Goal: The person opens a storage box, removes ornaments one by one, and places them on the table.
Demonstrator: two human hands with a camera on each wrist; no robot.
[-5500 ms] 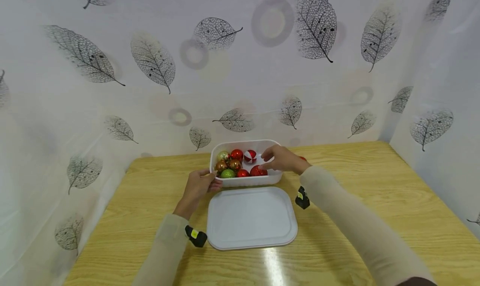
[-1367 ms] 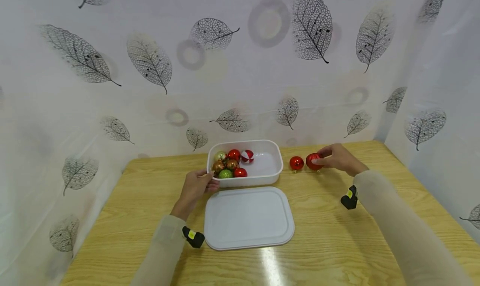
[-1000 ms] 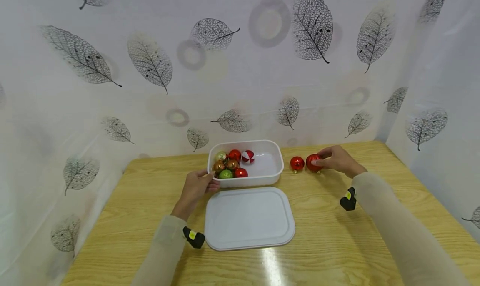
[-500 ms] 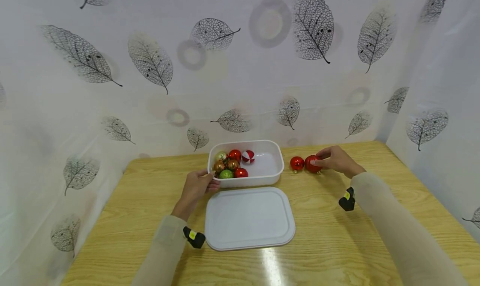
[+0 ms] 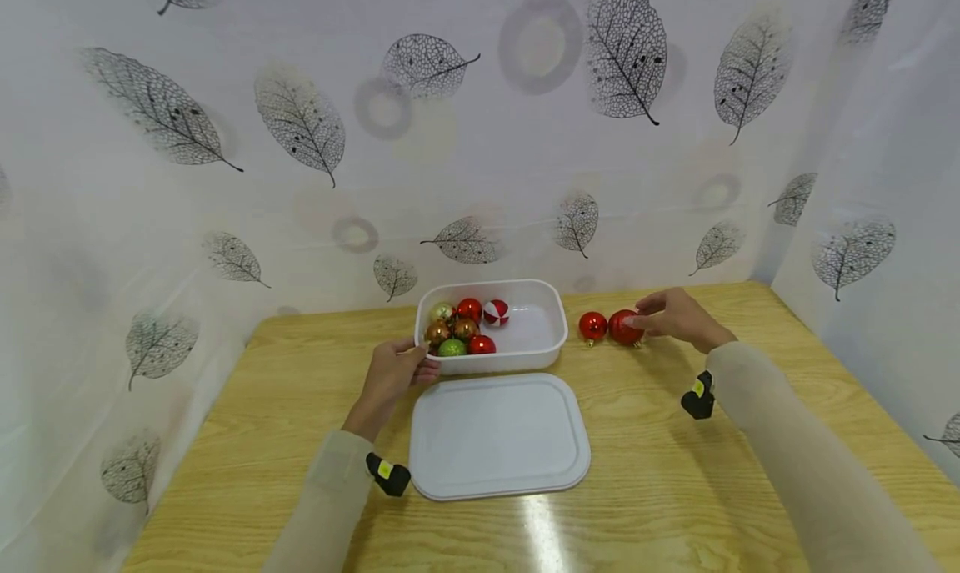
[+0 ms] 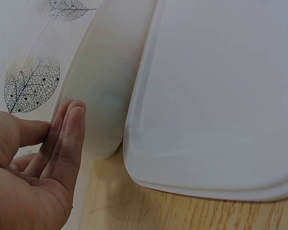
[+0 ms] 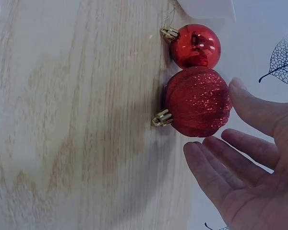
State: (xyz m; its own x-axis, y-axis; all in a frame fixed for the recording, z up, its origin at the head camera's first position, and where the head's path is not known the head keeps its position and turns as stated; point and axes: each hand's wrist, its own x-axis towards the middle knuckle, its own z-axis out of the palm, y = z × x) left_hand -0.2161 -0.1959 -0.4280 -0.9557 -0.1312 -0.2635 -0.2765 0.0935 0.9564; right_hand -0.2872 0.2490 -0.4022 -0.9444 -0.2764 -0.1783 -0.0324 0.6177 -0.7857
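Note:
At the left front corner of a white plastic container (image 5: 528, 360), my left hand (image 5: 390, 379) pinches the rim; in the left wrist view the thumb is at the edge and fingers (image 6: 69, 143) lie on the outer wall. On the table right of the container, a glittery ribbed red Christmas bauble (image 7: 197, 103) touches a smooth shiny red bauble (image 7: 197, 46). Both have gold caps. My right hand (image 5: 678, 319) is beside the glittery bauble, thumb (image 7: 252, 108) at its side, fingers spread and not closed round it.
Several red, gold, green and pale baubles (image 5: 452, 349) fill the container's left part, with a red-and-white bauble (image 5: 496, 313) near its middle. A white lid (image 5: 500, 437) lies flat in front. Behind the wooden table (image 5: 300, 406) hangs a leaf-print curtain (image 5: 480, 181).
My right hand has carried the glittery red bauble from the container to the table, against the smooth one. Lately its fingers loosened and drew slightly right. The left hand stays at the container.

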